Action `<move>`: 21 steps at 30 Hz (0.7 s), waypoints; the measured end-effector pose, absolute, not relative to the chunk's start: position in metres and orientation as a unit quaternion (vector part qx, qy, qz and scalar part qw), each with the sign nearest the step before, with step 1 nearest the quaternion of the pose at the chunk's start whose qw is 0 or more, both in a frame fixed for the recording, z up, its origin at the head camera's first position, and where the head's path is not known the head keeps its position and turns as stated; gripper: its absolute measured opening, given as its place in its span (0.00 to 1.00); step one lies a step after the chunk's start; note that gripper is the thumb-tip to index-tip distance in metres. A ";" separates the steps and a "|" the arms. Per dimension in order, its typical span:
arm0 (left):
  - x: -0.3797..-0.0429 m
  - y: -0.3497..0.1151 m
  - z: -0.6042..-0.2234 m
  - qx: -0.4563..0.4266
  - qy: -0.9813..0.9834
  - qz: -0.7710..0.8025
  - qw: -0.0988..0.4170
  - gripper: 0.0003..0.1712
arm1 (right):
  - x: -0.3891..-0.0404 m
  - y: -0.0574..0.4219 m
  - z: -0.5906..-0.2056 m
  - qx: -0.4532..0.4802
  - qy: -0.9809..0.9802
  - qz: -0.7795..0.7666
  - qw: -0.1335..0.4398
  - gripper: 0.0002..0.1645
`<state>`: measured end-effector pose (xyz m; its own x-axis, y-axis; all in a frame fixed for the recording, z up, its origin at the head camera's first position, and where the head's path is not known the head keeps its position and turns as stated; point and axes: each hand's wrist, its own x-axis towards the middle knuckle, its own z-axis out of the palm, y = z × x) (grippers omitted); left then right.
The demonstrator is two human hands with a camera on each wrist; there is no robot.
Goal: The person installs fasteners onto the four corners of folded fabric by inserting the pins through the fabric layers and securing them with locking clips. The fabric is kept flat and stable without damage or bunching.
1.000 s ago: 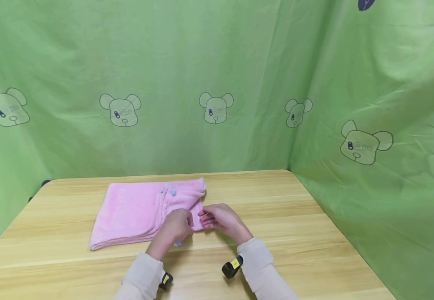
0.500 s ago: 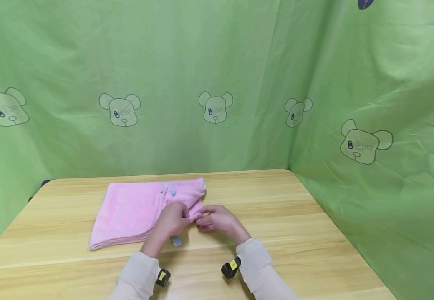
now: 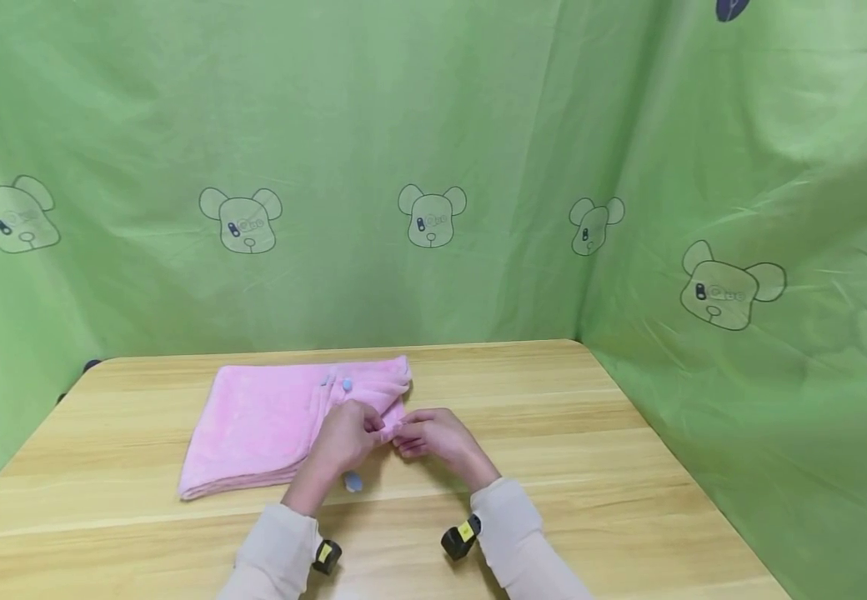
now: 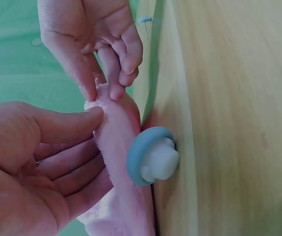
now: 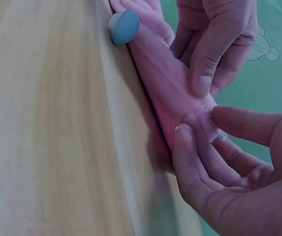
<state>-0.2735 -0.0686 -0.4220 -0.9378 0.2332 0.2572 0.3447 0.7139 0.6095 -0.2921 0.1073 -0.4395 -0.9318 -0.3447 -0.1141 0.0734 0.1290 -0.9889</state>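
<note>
A folded pink plush cloth [image 3: 253, 425] lies on the table, its right-hand part gathered in pleats. My left hand [image 3: 343, 433] pinches the near edge of this part between thumb and fingers. Just to the right, my right hand [image 3: 441, 437] pinches the same raised edge, thumb on one side and fingers on the other, as the right wrist view shows. A blue mushroom-shaped knob [image 4: 153, 157] with a white base sits at the cloth's near side, beside the left hand. Another blue knob [image 3: 347, 384] is on the pleats farther back.
The light wood table [image 3: 568, 467] runs back to a green curtain [image 3: 328, 283] printed with bear heads, which also rises along both sides. Each wrist wears a black camera [image 3: 460, 537] close above the tabletop.
The near right edge of the cloth has been lifted and folded up between both hands. My left hand has shifted slightly away from me; the right hand's fingers have closed on the edge.
</note>
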 end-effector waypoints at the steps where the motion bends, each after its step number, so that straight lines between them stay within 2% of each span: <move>1: -0.273 -0.068 -0.422 -0.156 -0.923 -0.344 0.080 0.06 | -0.292 0.107 -0.440 -0.093 0.734 -0.654 0.161 0.13; 13: -0.274 -0.070 -0.423 -0.157 -0.916 -0.354 0.102 0.07 | -0.291 0.111 -0.429 -0.091 0.750 -0.634 0.168 0.16; 21: -0.276 -0.072 -0.422 -0.135 -0.919 -0.356 0.101 0.04 | -0.299 0.132 -0.417 -0.028 0.803 -0.590 0.072 0.13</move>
